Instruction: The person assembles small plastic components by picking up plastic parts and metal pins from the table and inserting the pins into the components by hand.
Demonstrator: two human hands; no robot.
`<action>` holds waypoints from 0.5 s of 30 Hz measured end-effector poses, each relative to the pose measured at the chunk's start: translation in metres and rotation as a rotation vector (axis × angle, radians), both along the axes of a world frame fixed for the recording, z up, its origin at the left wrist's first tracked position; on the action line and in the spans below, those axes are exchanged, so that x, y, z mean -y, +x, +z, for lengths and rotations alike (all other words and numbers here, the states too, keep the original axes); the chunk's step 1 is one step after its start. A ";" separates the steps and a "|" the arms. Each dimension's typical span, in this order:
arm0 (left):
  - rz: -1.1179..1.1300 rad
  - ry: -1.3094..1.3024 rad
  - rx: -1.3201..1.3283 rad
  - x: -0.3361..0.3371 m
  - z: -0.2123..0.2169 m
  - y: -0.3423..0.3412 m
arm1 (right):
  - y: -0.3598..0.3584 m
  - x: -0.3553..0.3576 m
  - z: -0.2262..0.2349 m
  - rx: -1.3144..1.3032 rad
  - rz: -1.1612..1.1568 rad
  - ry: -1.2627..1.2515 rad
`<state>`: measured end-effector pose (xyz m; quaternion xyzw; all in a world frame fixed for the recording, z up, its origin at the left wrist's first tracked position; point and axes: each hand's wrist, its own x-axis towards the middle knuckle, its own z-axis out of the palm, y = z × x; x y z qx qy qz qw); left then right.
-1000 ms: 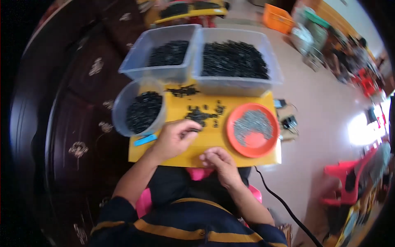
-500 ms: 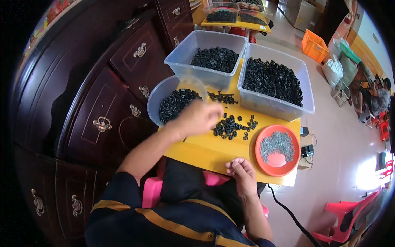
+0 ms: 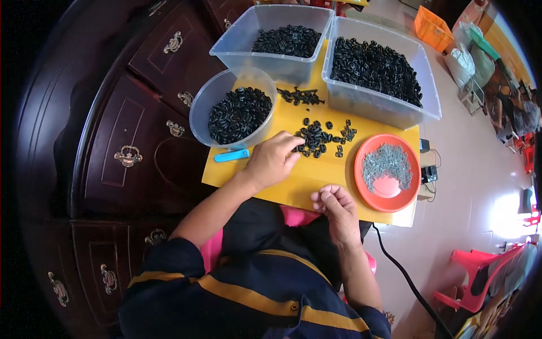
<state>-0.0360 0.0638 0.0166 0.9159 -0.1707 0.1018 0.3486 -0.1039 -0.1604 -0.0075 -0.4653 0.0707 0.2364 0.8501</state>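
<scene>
Reaching to the left edge of the loose black links [image 3: 317, 137] on the yellow counter [image 3: 282, 191], the left hand [image 3: 271, 161] has thumb and index finger apart. Beside the red dish [image 3: 387, 185] of metal pieces [image 3: 395, 162], the right hand [image 3: 342, 219] has its fingers together; whether on anything, I cannot tell.

Cabinet: glossy dark red-brown wood [image 3: 104, 141], carved panels, ornate metal handles [image 3: 129, 156]; fills the left side. Floor: pale pinkish, shiny [image 3: 451, 169]; a glaring white patch of light [image 3: 504, 223] at right. Worktop: yellow, straight-edged [image 3: 282, 191], beside the cabinet. Seat: bright pink plastic [image 3: 297, 216], partly covered, by the worktop's near edge. Chair: pinkish-red plastic, with arms [image 3: 471, 277], lower right. Crate: orange plastic, rectangular [image 3: 433, 28], upper right; near it, a bulging whitish sack [image 3: 461, 65]. Cable: thick, black [image 3: 407, 278], across the floor.
</scene>
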 end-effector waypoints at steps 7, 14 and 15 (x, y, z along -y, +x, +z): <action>-0.022 0.072 0.020 0.008 -0.017 -0.006 | 0.000 0.000 0.003 -0.011 0.024 -0.015; 0.053 0.154 0.053 0.017 -0.039 0.003 | 0.001 -0.001 0.001 0.011 0.017 -0.013; 0.051 0.152 0.053 0.016 -0.042 0.004 | 0.001 -0.001 0.002 0.006 0.017 -0.013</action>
